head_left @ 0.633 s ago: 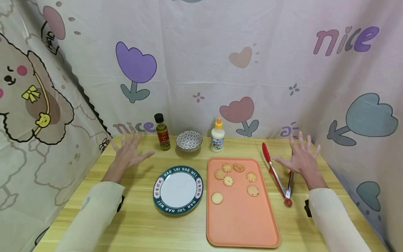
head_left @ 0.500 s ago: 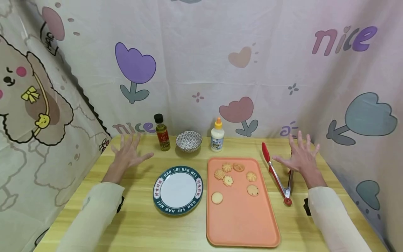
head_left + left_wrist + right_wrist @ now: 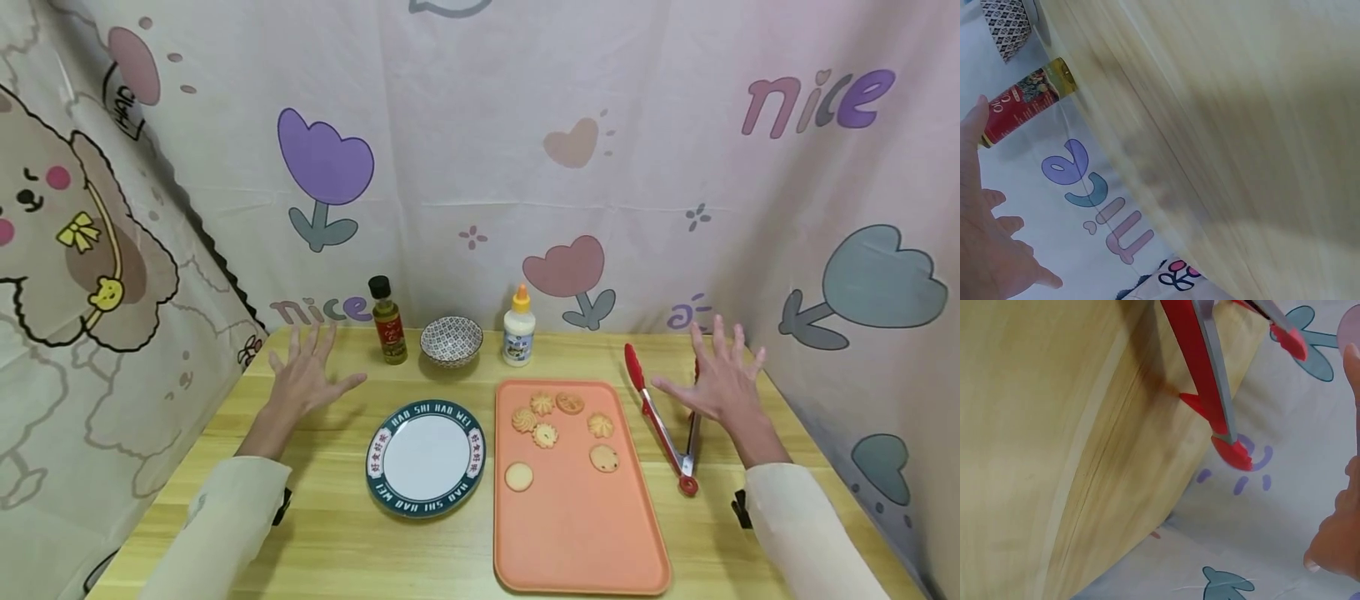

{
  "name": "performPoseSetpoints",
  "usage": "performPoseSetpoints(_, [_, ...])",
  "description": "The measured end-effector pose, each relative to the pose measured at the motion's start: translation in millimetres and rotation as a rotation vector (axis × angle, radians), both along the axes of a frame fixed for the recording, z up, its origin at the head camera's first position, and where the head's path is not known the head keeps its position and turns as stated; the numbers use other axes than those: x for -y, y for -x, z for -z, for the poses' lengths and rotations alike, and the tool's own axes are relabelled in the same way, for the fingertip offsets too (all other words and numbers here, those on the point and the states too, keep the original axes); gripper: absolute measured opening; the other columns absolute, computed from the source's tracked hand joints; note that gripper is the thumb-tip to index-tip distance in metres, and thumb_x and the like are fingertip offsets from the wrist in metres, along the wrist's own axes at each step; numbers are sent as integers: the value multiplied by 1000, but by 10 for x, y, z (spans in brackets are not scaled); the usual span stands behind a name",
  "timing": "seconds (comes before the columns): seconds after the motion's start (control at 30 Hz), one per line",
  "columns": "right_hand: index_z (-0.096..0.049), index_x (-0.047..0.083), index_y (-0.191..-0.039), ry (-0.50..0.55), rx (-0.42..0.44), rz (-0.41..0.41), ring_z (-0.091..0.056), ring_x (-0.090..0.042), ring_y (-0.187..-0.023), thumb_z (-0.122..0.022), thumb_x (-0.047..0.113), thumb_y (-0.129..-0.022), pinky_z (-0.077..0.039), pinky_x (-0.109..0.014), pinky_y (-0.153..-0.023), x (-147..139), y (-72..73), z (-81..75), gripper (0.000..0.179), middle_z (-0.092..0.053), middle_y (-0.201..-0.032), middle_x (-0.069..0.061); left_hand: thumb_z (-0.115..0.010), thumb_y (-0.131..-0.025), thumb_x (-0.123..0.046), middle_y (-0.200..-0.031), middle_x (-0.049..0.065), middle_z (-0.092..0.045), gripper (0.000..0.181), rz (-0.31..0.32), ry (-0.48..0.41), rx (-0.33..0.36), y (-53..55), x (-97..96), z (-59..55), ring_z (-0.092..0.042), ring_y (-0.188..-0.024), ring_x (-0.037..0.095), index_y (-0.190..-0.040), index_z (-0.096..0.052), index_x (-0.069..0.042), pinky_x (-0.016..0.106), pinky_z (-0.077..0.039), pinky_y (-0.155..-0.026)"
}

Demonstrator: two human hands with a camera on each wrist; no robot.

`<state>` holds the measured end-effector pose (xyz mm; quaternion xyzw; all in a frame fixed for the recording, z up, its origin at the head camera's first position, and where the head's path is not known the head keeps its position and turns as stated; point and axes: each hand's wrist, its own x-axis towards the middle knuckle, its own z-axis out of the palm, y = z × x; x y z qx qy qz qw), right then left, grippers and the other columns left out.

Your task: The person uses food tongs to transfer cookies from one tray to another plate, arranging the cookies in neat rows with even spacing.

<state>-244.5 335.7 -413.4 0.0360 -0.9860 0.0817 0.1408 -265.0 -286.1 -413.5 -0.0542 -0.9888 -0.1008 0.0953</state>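
Note:
My left hand (image 3: 303, 379) hovers over the table's left side, fingers spread, holding nothing. An oil bottle (image 3: 388, 325) with a black cap stands nearest to it, and a plate (image 3: 463, 408) with a green patterned rim lies to its right. My right hand (image 3: 720, 379), also spread and holding nothing, is above red-handled tongs (image 3: 663, 433) that lie with their arms apart. In the head view the hand covers part of one tong arm; the right wrist view shows the tongs (image 3: 1194, 356) apart from the fingers. Several cookies (image 3: 545, 434) lie on an orange tray (image 3: 581, 542).
A small patterned bowl (image 3: 452, 342) and a white squeeze bottle (image 3: 518, 329) with an orange tip stand along the table's back edge. Behind them hangs a printed cloth (image 3: 465, 133), which also encloses the left and right sides. The wooden table (image 3: 337, 550) carries everything.
The head view has shifted slightly, so the scene sits a little lower in it. Both hands stay spread in nearly the same places, and the objects on the table have not moved.

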Motion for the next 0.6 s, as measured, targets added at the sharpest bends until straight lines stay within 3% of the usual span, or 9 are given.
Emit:
performPoseSetpoints(0.23, [1, 14, -153, 8, -10, -17, 8, -52, -141, -57, 68, -77, 5, -80, -97, 87, -96, -14, 110, 16, -157, -18, -58, -80, -64, -158, 22, 3, 106, 38, -62, 31, -67, -43, -43, 6, -142, 50, -153, 0, -14, 78, -3, -100])
performPoseSetpoints(0.43, [0, 6, -152, 118, 70, -4, -1, -55, -139, -58, 65, -79, -8, -80, -96, 171, -206, -28, 111, 10, -155, -28, -60, -82, -59, -156, 27, 8, 105, 88, -205, 161, -132, -93, -74, 2, -141, 52, -152, 2, -11, 72, -8, -105])
performPoseSetpoints(0.6, [4, 3, -151, 242, 132, 27, -3, -59, -137, -59, 63, -80, -17, -79, -95, 244, -275, -6, 112, 12, -153, -31, -64, -81, -56, -156, 28, -1, 105, 124, -291, 216, -187, -150, 2, -8, -140, 53, -152, -5, -7, 71, -14, -104])
